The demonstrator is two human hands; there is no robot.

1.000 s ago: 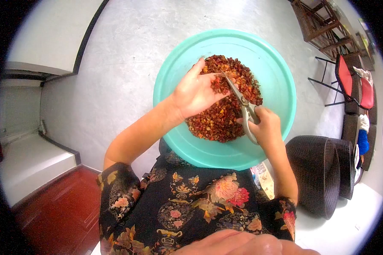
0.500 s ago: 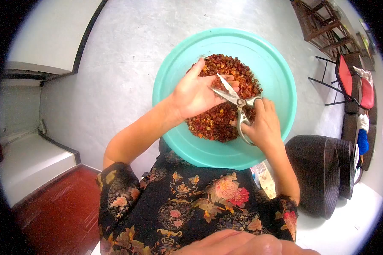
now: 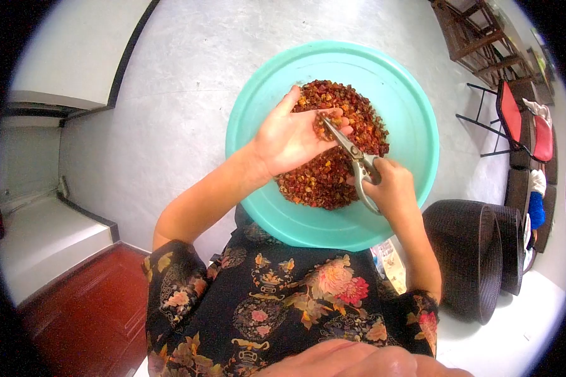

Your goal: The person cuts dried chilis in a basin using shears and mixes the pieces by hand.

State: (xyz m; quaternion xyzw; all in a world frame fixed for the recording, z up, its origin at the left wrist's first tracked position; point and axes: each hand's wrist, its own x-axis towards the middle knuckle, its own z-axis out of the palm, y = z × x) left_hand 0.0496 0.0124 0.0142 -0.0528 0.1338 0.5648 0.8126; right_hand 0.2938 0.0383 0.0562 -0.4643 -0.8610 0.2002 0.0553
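Observation:
A round turquoise basin (image 3: 410, 100) rests at my lap and holds a heap of small red-brown and orange pieces (image 3: 324, 182). Over the heap lies my left hand (image 3: 292, 139), palm up with its fingers stretched out, and a few of the pieces sit loose on those fingers. My right hand (image 3: 391, 187) is wrapped round the handles of metal scissors (image 3: 353, 152) with grey-green grips. The scissor blades are together, their tips over the pieces on my left fingers.
Dark woven baskets (image 3: 462, 257) stand at the right. Beyond them are a red folding chair (image 3: 509, 112), a sofa with cloths (image 3: 537, 204) and wooden furniture (image 3: 478, 41). A white cabinet (image 3: 69, 56) and a red mat (image 3: 91, 311) are at the left.
The scissor blades, spread apart half a second ago, have come together over my left fingers. My right hand has closed with the handles. My left hand has hardly moved.

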